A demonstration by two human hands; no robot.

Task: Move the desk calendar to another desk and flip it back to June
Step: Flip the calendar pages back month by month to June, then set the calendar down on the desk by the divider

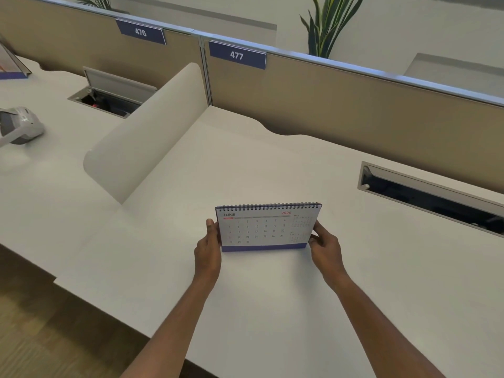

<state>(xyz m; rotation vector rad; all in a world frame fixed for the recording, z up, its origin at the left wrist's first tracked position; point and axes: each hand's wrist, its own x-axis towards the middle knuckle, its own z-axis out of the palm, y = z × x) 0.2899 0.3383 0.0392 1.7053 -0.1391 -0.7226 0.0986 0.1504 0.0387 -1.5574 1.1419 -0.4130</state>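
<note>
A spiral-bound desk calendar (266, 229) stands upright on the white desk (272, 296) under the sign 477. Its facing page reads JUNE 2026, above a blue base strip. My left hand (208, 249) grips the calendar's left edge, thumb on the front. At the lower right corner my right hand (324, 245) pinches the other edge. The calendar's base rests on or just above the desk top; contact is not clear.
A curved white divider (147, 132) separates this desk from desk 476 on the left, where a grey headset (20, 126) lies and an open cable box (109, 96) sits. A cable slot (431, 197) runs at the right. Tan partition panels (354, 105) stand behind.
</note>
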